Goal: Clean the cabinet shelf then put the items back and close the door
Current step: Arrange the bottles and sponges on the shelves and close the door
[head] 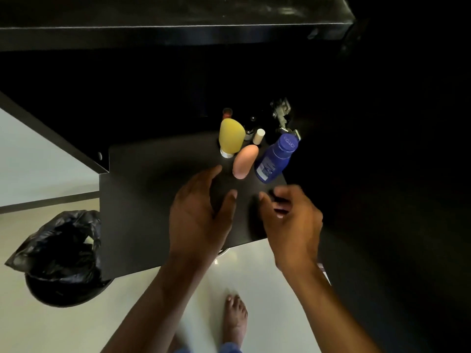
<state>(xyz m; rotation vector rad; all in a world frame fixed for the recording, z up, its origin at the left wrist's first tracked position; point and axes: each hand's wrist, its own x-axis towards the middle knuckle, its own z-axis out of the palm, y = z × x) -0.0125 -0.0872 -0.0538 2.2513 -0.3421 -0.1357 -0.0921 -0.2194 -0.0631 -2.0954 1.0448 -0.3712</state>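
Observation:
A black cabinet shelf (142, 189) fills the middle of the head view. At its back right stand a yellow bottle (231, 136), a peach bottle (245, 161), a blue bottle (276, 159), a small white tube (259, 136) and a few dark small bottles (248, 131). My left hand (201, 212) hovers over the shelf just in front of the bottles, fingers apart, holding nothing. My right hand (293, 220) is beside it near the shelf's right front corner, fingers curled around something small and dark; motion blur hides what it is.
A black bin with a black liner bag (61, 253) stands on the pale floor left of the cabinet. A metal door hinge (281, 114) sits at the shelf's back right. A dark countertop edge (178, 29) overhangs above. My bare foot (235, 319) is below.

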